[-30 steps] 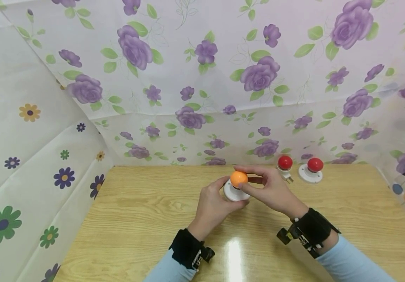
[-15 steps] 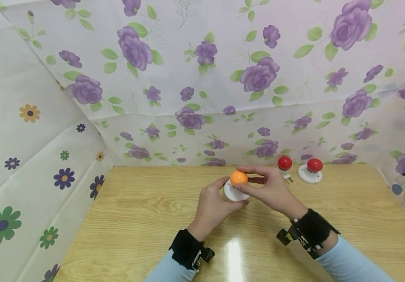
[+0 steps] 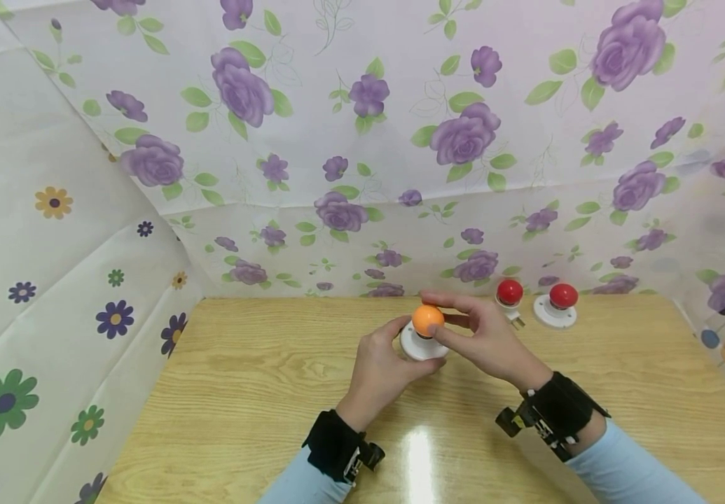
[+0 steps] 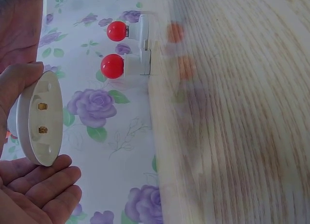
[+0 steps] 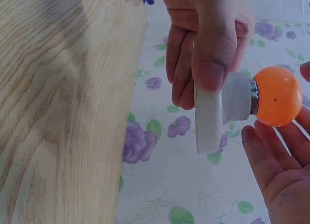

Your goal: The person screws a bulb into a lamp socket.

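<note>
My left hand [image 3: 380, 364] grips the round white base of a lamp holder [image 3: 422, 349] between thumb and fingers, clear of the table. An orange light bulb [image 5: 277, 96] sits in its socket, a band of metal cap showing between them. The base's hollow underside [image 4: 54, 118], with two brass-coloured contacts, faces the left wrist camera. My right hand [image 3: 489, 343] is spread loosely around the bulb. Its thumb tip overlaps the bulb in the head view, while the right wrist view shows a gap between thumb and bulb; the fingers lie close at the other side.
At the back right, a red bulb [image 3: 510, 292] is in a white holder with plug prongs. Beside it, another red bulb [image 3: 564, 295] sits on a round white base [image 3: 555, 316]. The wooden table [image 3: 261, 392] ends at a flower-patterned backdrop [image 3: 312, 168].
The right hand's fingers have loosened and spread slightly from the orange bulb. The left hand keeps its grip on the lamp holder in the same place. The red bulbs have not moved.
</note>
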The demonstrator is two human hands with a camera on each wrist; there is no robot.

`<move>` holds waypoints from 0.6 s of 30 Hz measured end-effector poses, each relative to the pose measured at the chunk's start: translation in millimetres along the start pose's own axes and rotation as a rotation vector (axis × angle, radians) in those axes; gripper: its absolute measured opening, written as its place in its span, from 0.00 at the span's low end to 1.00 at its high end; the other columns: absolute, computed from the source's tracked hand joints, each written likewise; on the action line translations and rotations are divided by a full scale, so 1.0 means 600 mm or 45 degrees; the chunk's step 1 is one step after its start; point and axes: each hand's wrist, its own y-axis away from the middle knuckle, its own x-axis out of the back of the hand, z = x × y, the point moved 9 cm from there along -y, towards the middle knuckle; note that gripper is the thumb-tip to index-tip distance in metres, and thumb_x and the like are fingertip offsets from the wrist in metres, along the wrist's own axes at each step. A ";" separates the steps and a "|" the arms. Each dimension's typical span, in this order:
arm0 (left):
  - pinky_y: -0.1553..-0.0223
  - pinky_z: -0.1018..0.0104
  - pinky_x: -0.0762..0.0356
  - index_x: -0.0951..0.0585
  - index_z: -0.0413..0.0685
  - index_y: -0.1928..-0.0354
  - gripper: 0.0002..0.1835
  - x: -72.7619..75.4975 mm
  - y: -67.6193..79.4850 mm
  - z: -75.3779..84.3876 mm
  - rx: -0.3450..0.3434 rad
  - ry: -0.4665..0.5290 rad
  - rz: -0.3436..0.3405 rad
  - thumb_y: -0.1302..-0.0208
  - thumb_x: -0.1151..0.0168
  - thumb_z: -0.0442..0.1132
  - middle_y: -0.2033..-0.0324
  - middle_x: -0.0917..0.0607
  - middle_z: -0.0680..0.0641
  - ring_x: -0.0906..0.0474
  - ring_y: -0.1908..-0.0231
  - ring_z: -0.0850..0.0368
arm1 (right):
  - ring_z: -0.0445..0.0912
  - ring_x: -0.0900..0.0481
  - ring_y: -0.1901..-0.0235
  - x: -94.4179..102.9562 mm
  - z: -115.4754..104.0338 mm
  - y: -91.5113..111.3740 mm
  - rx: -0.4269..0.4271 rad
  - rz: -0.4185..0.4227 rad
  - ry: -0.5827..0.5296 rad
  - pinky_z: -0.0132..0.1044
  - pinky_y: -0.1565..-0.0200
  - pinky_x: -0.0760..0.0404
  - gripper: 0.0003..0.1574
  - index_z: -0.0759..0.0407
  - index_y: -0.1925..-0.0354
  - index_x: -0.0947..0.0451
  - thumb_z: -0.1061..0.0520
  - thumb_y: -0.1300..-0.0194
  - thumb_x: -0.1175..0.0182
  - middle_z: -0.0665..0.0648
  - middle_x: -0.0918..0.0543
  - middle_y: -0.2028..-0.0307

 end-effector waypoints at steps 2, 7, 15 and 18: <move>0.62 0.69 0.27 0.25 0.63 0.46 0.34 0.000 0.000 0.000 -0.001 0.001 -0.002 0.57 0.31 0.64 0.57 0.21 0.64 0.25 0.58 0.67 | 0.48 0.31 0.44 -0.002 0.000 0.000 0.000 -0.019 0.001 0.45 0.48 0.29 0.27 0.47 0.41 0.28 0.56 0.38 0.39 0.48 0.27 0.43; 0.62 0.68 0.26 0.25 0.64 0.46 0.33 -0.002 0.000 0.000 0.002 0.009 -0.008 0.57 0.30 0.63 0.58 0.21 0.64 0.25 0.58 0.67 | 0.47 0.31 0.44 -0.005 0.002 0.000 -0.004 -0.040 -0.001 0.45 0.48 0.29 0.27 0.46 0.40 0.28 0.56 0.38 0.39 0.48 0.26 0.43; 0.62 0.69 0.26 0.25 0.64 0.46 0.33 -0.003 -0.001 0.002 0.007 0.001 -0.014 0.57 0.30 0.62 0.58 0.21 0.64 0.25 0.59 0.68 | 0.48 0.29 0.45 -0.003 0.002 0.002 0.007 -0.031 -0.020 0.45 0.50 0.28 0.26 0.47 0.42 0.27 0.56 0.38 0.39 0.49 0.26 0.44; 0.62 0.69 0.26 0.25 0.63 0.46 0.33 -0.003 -0.001 0.003 0.005 -0.001 -0.015 0.57 0.30 0.62 0.58 0.21 0.64 0.25 0.59 0.68 | 0.49 0.29 0.45 -0.003 0.001 0.003 0.003 -0.029 -0.027 0.44 0.50 0.27 0.26 0.47 0.42 0.27 0.56 0.39 0.38 0.49 0.26 0.44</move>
